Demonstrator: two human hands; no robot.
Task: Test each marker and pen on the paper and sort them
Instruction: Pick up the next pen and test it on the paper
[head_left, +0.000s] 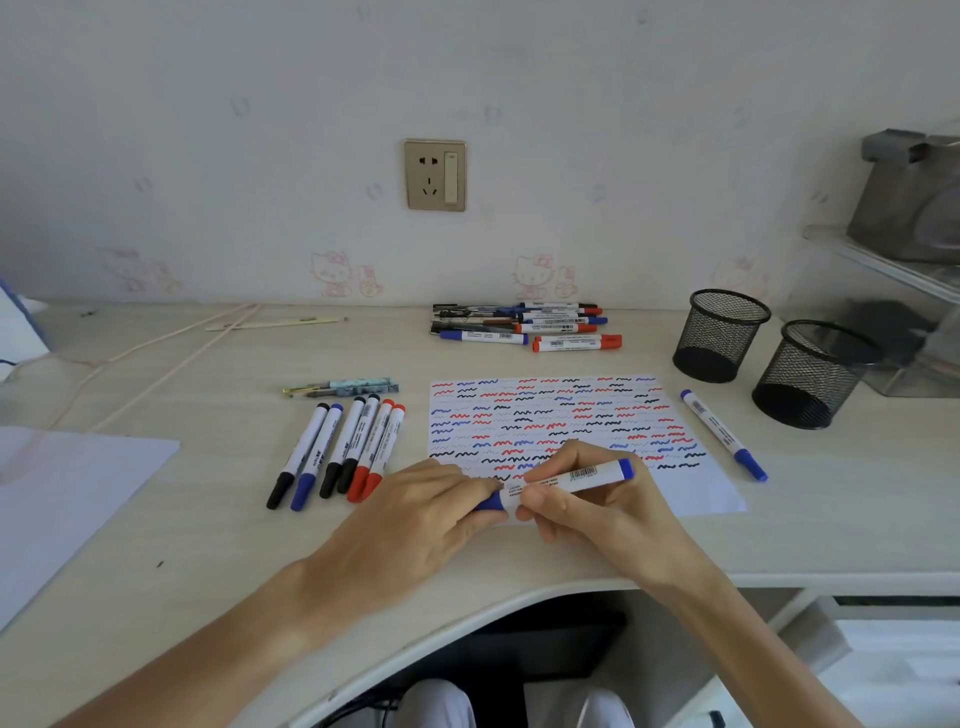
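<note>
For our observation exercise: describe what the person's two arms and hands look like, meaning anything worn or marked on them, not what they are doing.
Both forearms are bare up to the bottom edge of the frame, with no sleeves in view. The left hand and the right hand wear no gloves, and no rings, watch, bracelets or other markings show on the visible fingers and wrists. The fingernails that show are short and unpainted.

Glossy plastic marker (563, 480), matt paper (566, 421), wire-mesh metal cups (719, 338).
</note>
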